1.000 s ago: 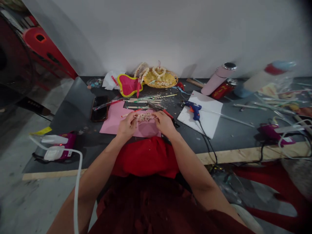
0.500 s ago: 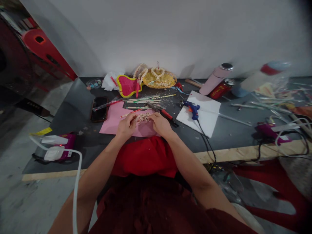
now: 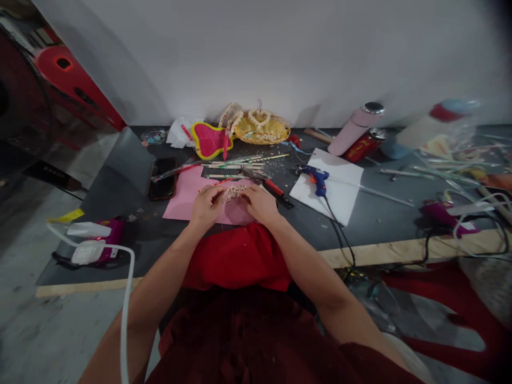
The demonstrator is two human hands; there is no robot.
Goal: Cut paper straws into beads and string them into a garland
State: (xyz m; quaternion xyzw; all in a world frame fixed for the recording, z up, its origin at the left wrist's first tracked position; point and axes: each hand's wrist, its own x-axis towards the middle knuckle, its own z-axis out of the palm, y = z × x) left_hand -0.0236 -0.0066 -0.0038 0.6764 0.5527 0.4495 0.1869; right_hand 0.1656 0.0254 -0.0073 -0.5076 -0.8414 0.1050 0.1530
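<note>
Between my hands, over a sheet of pink paper, is a cluster of small beige pieces. Whether the pieces are joined or loose is too small to tell. My left hand has its fingers closed at the cluster's left side. On the right side, my right hand curls its fingers against it, the tips partly hidden. Just behind lie thin printed sticks and red-handled pliers.
A blue glue gun rests on a white sheet, its cord running off the front edge. At left are a phone and a power strip. Behind stand a yellow basket, a pink flask and a red can.
My right hand has shifted slightly left, inward against the cluster, which now looks narrower and more bunched. My left hand has barely moved.
</note>
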